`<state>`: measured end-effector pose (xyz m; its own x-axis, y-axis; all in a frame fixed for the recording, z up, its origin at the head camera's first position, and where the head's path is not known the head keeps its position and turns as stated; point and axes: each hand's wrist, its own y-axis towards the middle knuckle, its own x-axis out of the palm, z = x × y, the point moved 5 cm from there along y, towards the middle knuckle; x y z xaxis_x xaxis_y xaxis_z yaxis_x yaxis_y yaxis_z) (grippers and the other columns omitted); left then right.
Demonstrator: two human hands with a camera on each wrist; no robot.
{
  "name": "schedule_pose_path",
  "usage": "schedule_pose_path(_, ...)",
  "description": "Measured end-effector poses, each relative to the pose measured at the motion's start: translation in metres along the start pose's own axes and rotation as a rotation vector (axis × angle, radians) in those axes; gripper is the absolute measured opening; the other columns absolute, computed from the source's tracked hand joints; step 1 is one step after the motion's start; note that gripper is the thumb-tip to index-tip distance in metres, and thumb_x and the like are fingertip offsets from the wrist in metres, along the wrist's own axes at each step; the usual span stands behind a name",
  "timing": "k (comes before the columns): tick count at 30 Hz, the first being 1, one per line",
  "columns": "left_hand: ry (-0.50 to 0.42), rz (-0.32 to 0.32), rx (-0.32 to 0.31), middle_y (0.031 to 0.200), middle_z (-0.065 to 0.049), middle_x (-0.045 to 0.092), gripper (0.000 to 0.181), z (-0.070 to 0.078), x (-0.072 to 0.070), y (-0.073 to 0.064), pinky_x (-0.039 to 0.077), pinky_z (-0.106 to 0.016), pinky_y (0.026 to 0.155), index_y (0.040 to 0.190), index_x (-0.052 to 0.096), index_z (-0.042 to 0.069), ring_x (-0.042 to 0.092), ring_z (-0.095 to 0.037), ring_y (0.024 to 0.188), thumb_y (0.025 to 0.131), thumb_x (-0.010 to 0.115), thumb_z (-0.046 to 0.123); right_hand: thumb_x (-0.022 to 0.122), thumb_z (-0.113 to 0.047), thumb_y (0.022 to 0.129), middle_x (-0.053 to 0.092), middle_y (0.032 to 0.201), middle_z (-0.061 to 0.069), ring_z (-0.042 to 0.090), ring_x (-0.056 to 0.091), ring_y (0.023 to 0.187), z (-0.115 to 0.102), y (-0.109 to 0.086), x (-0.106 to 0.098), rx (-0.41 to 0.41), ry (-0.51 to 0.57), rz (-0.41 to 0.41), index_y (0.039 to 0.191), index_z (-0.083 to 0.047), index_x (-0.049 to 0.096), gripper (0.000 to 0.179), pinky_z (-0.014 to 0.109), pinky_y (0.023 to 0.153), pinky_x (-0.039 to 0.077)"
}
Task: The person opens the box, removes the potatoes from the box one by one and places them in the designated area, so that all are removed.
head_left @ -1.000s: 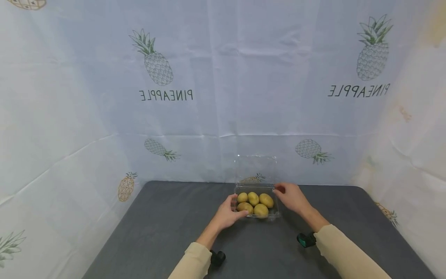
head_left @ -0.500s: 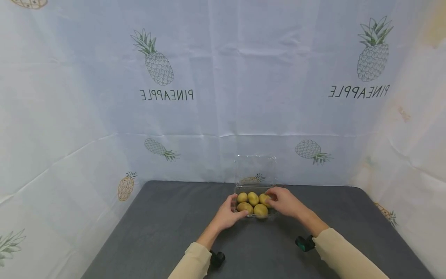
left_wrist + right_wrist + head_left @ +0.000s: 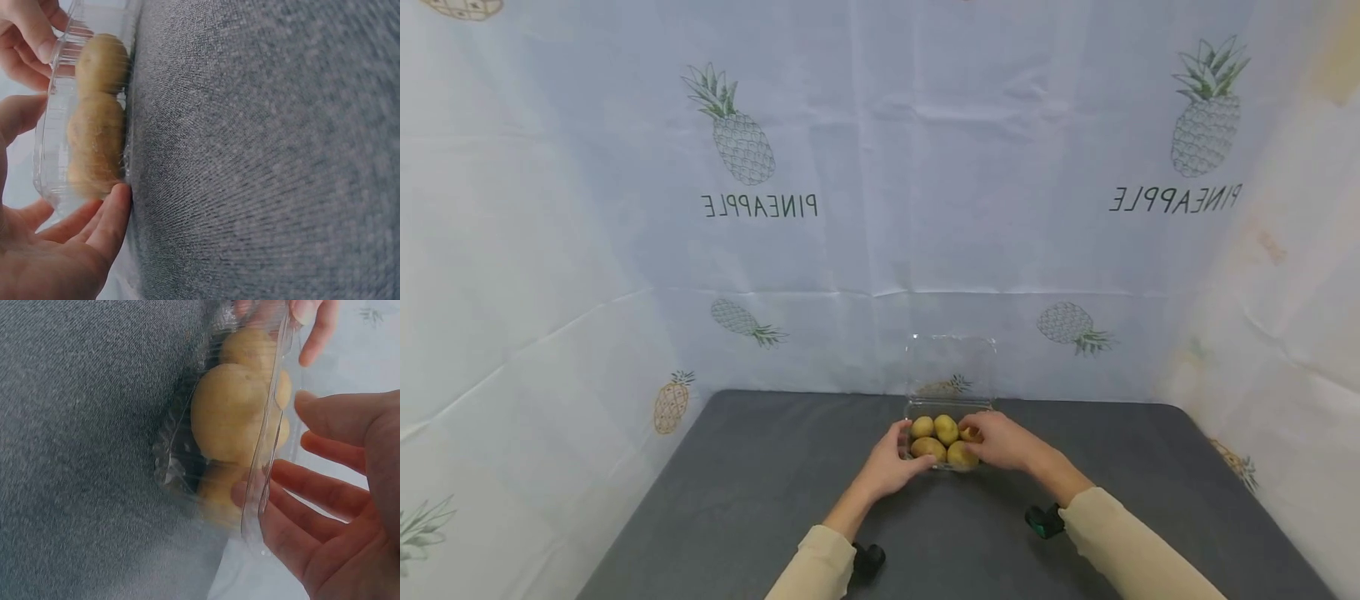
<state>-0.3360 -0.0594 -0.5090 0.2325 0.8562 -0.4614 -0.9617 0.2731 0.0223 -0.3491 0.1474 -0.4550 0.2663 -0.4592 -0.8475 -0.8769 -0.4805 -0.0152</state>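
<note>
A clear plastic clamshell container (image 3: 955,354) stands near the table's far edge, its lid raised at the back. Inside lie several yellow potatoes (image 3: 928,449) in two rows. My left hand (image 3: 883,467) holds the container's near left corner, thumb at the front rim and fingers along the side wall. In the left wrist view, those fingertips (image 3: 119,195) press low on the transparent wall. My right hand (image 3: 1003,442) reaches over the right side, its loosely bent fingers at the back right potato (image 3: 972,434), which they partly cover. One fingertip (image 3: 239,494) shows inside the rim in the right wrist view.
The container sits on a dark grey tabletop (image 3: 775,467). Close behind it hangs a pale cloth (image 3: 850,250) printed with pineapples, which also encloses both sides. Black wrist devices hang below both forearms.
My right hand has moved left from the container's back right corner to over the potatoes on the right. My left hand and the container have stayed in place.
</note>
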Motion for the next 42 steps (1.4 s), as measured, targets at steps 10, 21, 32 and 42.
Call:
schedule_pose_path(10, 0.002, 0.002, 0.008, 0.141, -0.022, 0.052, 0.08, -0.001, 0.0, 0.001, 0.052, -0.055, 0.093, 0.155, 0.037, 0.006, 0.057, -0.038, 0.122, 0.093, 0.077, 0.037, 0.074, -0.005, 0.09, 0.068, 0.111, 0.01, 0.022, 0.064, 0.097, 0.002, 0.006, 0.013, -0.064, -0.006, -0.002, 0.123, 0.002, 0.068, 0.034, 0.045, 0.082, 0.056)
schedule_pose_path(21, -0.002, 0.004, 0.007, 0.139, -0.02, 0.053, 0.08, -0.004, 0.001, 0.002, 0.052, -0.054, 0.092, 0.154, 0.038, 0.007, 0.058, -0.035, 0.12, 0.092, 0.077, 0.038, 0.083, -0.014, 0.086, 0.069, 0.104, 0.005, 0.021, 0.066, 0.093, 0.005, 0.007, 0.017, -0.034, 0.058, 0.033, 0.117, -0.002, 0.07, 0.035, 0.041, 0.079, 0.057)
schedule_pose_path(32, 0.005, 0.01, 0.018, 0.138, -0.02, 0.053, 0.081, -0.004, 0.002, 0.003, 0.052, -0.053, 0.092, 0.154, 0.038, 0.006, 0.058, -0.036, 0.12, 0.091, 0.077, 0.037, 0.085, -0.016, 0.084, 0.07, 0.103, 0.004, 0.022, 0.067, 0.093, 0.001, 0.011, 0.019, -0.036, 0.057, 0.029, 0.113, -0.002, 0.072, 0.036, 0.04, 0.079, 0.057)
schedule_pose_path(42, 0.004, 0.015, 0.016, 0.138, -0.019, 0.053, 0.081, -0.004, 0.001, 0.003, 0.051, -0.054, 0.093, 0.154, 0.038, 0.007, 0.058, -0.036, 0.12, 0.09, 0.078, 0.036, 0.087, -0.022, 0.083, 0.07, 0.102, 0.003, 0.022, 0.067, 0.092, 0.002, 0.019, 0.022, 0.032, 0.045, 0.033, 0.111, -0.005, 0.075, 0.036, 0.042, 0.081, 0.057)
